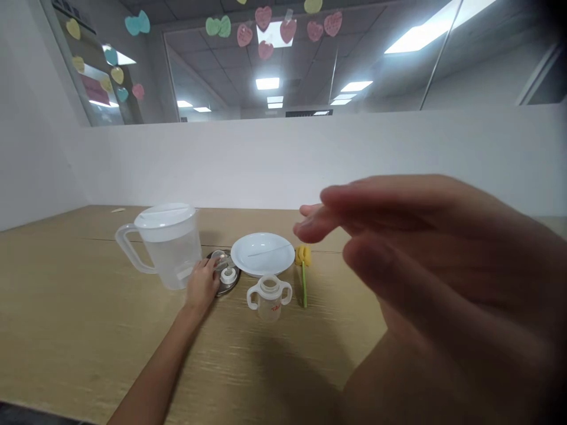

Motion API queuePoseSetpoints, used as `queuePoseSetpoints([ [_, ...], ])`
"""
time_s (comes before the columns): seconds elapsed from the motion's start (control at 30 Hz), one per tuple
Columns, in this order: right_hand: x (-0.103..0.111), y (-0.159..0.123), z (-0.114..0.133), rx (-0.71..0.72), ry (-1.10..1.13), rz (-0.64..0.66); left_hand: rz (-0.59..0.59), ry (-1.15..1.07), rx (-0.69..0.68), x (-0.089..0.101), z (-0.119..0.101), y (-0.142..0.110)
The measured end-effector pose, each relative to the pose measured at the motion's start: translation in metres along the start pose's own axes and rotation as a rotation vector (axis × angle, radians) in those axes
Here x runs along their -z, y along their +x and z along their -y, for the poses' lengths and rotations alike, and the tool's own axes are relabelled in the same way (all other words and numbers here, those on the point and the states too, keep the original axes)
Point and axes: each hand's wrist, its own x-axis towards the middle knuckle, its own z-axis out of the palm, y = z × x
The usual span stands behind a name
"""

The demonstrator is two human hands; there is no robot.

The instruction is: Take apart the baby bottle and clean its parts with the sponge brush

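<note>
My left hand [202,284] reaches across the wooden table [80,330] to a small metal dish [234,285] that carries a white bottle collar [228,274] and a clear teat [218,256]. Its fingers curl over the dish's near edge; whether they grip anything is hidden. My right hand [425,248] is raised close to the camera, blurred, fingers stretched out flat and holding nothing. A clear two-handled baby bottle [270,297] stands uncapped in front of a white plate [263,254]. To the right of the bottle lies a yellow sponge brush with a green handle [303,268].
A translucent plastic jug [166,245] with a white lid stands left of the dish, handle pointing left. A white partition wall [283,159] runs behind the table. Glass above it bears coloured heart stickers [264,18].
</note>
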Motion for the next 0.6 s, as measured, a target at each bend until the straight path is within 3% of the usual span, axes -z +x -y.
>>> queuePoseSetpoints([
  [0.1,0.003,0.0,-0.022,-0.09,0.019,-0.053,0.011,0.091,0.035,0.008,-0.007,0.001],
  [0.2,0.006,0.002,-0.035,-0.154,0.037,-0.071,-0.056,0.069,0.073,0.015,-0.013,0.001],
  [0.4,0.015,0.007,-0.054,-0.194,-0.02,-0.165,-0.275,-0.287,0.153,0.023,-0.027,0.004],
  [0.5,0.021,0.015,-0.081,-0.262,-0.057,-0.232,-0.275,-0.563,0.257,0.015,-0.038,0.006],
  [0.6,0.026,0.023,-0.125,-0.419,-0.151,-0.245,-0.218,-0.695,0.248,0.001,-0.051,0.01],
])
